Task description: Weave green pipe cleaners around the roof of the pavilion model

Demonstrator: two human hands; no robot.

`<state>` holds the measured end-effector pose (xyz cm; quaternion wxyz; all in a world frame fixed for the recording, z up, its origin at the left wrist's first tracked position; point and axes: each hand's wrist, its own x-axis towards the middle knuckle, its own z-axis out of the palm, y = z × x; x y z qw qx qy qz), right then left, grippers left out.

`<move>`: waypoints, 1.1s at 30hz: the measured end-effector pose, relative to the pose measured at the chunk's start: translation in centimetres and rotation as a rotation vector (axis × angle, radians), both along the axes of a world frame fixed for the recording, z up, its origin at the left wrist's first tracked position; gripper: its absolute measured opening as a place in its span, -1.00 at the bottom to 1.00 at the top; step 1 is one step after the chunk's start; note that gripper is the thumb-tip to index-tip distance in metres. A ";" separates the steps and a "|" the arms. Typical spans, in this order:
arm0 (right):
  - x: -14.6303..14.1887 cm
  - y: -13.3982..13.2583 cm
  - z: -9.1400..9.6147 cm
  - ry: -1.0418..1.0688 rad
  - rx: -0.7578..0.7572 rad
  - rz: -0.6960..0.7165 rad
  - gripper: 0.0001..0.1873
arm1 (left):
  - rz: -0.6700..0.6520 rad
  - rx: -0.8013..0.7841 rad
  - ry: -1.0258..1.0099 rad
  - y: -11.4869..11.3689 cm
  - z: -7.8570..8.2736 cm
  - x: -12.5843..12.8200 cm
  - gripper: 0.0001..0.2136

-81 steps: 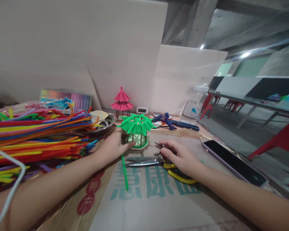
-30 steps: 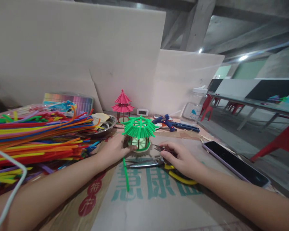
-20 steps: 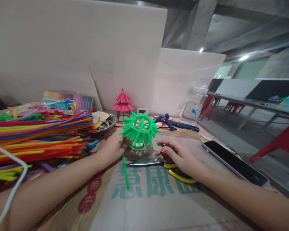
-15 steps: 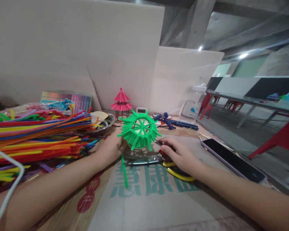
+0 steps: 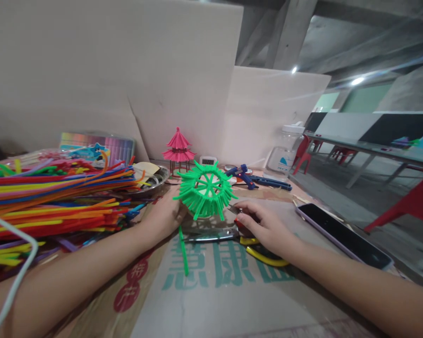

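Note:
My left hand [image 5: 167,215] grips a small green pipe-cleaner pavilion [image 5: 205,190] and tips it so its spoked roof faces me. My right hand [image 5: 264,227] lies just right of it with fingers curled, fingertips on a small metal tool [image 5: 234,210] that I cannot make out well. Silver scissors with yellow handles [image 5: 229,237] lie under that hand on the cardboard [image 5: 218,295]. A loose green pipe cleaner [image 5: 183,251] lies in front of the pavilion.
A big heap of coloured pipe cleaners [image 5: 52,197] fills the left. Behind stand a pink pavilion [image 5: 178,149], a metal dish [image 5: 151,180], a marker case [image 5: 97,145], a blue glue gun [image 5: 254,179] and a water bottle [image 5: 285,155]. A phone [image 5: 341,237] lies at right.
The green pavilion stood upright on its base; my left hand has tilted it towards me until the roof top faces the camera. My right hand stayed on the small tool by the scissors.

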<state>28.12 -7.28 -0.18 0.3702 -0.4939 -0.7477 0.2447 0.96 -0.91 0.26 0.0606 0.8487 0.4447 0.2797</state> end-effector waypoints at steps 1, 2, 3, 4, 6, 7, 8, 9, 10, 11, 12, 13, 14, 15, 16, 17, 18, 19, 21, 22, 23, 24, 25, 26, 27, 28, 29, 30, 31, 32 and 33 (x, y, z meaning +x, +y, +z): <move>0.0 0.0 0.0 -0.002 -0.004 -0.002 -0.65 | -0.022 0.006 -0.009 0.0 0.0 0.0 -0.64; 0.0 0.0 0.0 -0.006 -0.006 -0.005 -0.66 | -0.051 0.020 -0.016 0.0 0.0 0.0 -0.62; 0.0 0.0 0.0 -0.013 -0.005 -0.003 -0.67 | -0.076 0.043 -0.024 0.1 -0.1 -0.1 -0.59; 0.0 0.0 0.0 -0.022 -0.001 0.002 -0.68 | -0.087 0.074 -0.036 0.3 -0.2 -0.1 -0.58; 0.1 0.1 0.0 -0.036 0.010 0.014 -0.70 | -0.085 0.135 -0.039 0.7 -0.7 -0.3 -0.57; 0.1 0.1 0.0 -0.040 0.014 0.014 -0.69 | -0.076 0.157 -0.029 0.9 -0.9 -0.4 -0.58; 0.2 0.1 -0.1 -0.044 0.018 0.012 -0.69 | -0.066 0.164 -0.019 1.1 -1.1 -0.5 -0.61; 0.2 0.1 -0.1 -0.049 0.020 0.006 -0.69 | -0.052 0.164 -0.013 1.2 -1.3 -0.6 -0.63; 0.2 0.2 -0.1 -0.054 0.018 0.000 -0.69 | -0.039 0.155 -0.009 1.3 -1.4 -0.7 -0.64; 0.3 0.2 -0.1 -0.060 0.014 -0.001 -0.69 | -0.028 0.143 -0.008 1.3 -1.5 -0.8 -0.65; 0.3 0.2 -0.1 -0.065 0.005 0.001 -0.70 | -0.023 0.133 -0.009 1.3 -1.6 -0.8 -0.65; 0.3 0.2 -0.1 -0.066 -0.005 0.008 -0.71 | -0.031 0.127 -0.011 1.3 -1.6 -0.9 -0.64; 0.3 0.2 -0.1 -0.064 -0.017 0.017 -0.71 | -0.046 0.126 -0.014 1.3 -1.6 -0.9 -0.64; 0.3 0.1 0.0 -0.050 -0.030 0.021 -0.70 | -0.062 0.128 -0.018 1.3 -1.6 -0.9 -0.62; 0.4 0.1 0.0 -0.030 -0.043 0.028 -0.68 | -0.072 0.131 -0.024 1.2 -1.6 -0.9 -0.61; 0.4 0.0 0.1 -0.007 -0.060 0.035 -0.66 | -0.070 0.128 -0.034 1.2 -1.6 -0.9 -0.60; 0.4 -0.1 0.1 0.018 -0.083 0.044 -0.63 | -0.060 0.120 -0.045 1.1 -1.6 -0.9 -0.60; 0.4 -0.1 0.1 0.030 -0.101 0.055 -0.60 | -0.047 0.105 -0.056 1.1 -1.6 -0.8 -0.60; 0.4 -0.2 0.1 0.019 -0.116 0.065 -0.59 | -0.027 0.063 -0.073 0.9 -1.5 -0.7 -0.60; 0.3 -0.2 0.2 0.000 -0.110 0.063 -0.59 | -0.015 0.038 -0.082 0.9 -1.4 -0.6 -0.60; 0.3 -0.1 0.2 -0.020 -0.099 0.056 -0.60 | 0.000 0.014 -0.088 0.9 -1.3 -0.6 -0.59; 0.2 -0.1 0.2 -0.033 -0.089 0.048 -0.61 | 0.018 -0.012 -0.095 0.9 -1.3 -0.6 -0.58; 0.2 0.0 0.2 -0.035 -0.083 0.039 -0.61 | 0.035 -0.033 -0.103 0.9 -1.4 -0.7 -0.56; 0.1 0.0 0.2 -0.027 -0.086 0.031 -0.62 | 0.048 -0.047 -0.114 1.0 -1.4 -0.8 -0.55; 0.1 0.0 0.2 -0.011 -0.096 0.023 -0.62 | 0.050 -0.052 -0.122 1.1 -1.5 -0.9 -0.54; 0.1 0.0 0.2 0.014 -0.113 0.015 -0.63 | 0.045 -0.049 -0.130 1.1 -1.5 -1.0 -0.54; 0.0 0.0 0.1 0.047 -0.140 0.009 -0.63 | 0.037 -0.039 -0.138 1.1 -1.6 -1.0 -0.54; 0.0 0.0 0.1 0.089 -0.171 0.003 -0.62 | 0.029 -0.028 -0.143 1.1 -1.5 -1.1 -0.55; 0.0 0.0 0.0 0.128 -0.199 0.002 -0.63 | 0.022 -0.017 -0.145 1.0 -1.5 -1.0 -0.56; -0.1 0.0 0.0 0.165 -0.234 0.001 -0.62 | 0.017 -0.007 -0.143 0.9 -1.4 -1.0 -0.57; -0.1 0.0 0.0 0.183 -0.243 -0.003 -0.62 | 0.012 0.005 -0.142 0.8 -1.2 -0.9 -0.59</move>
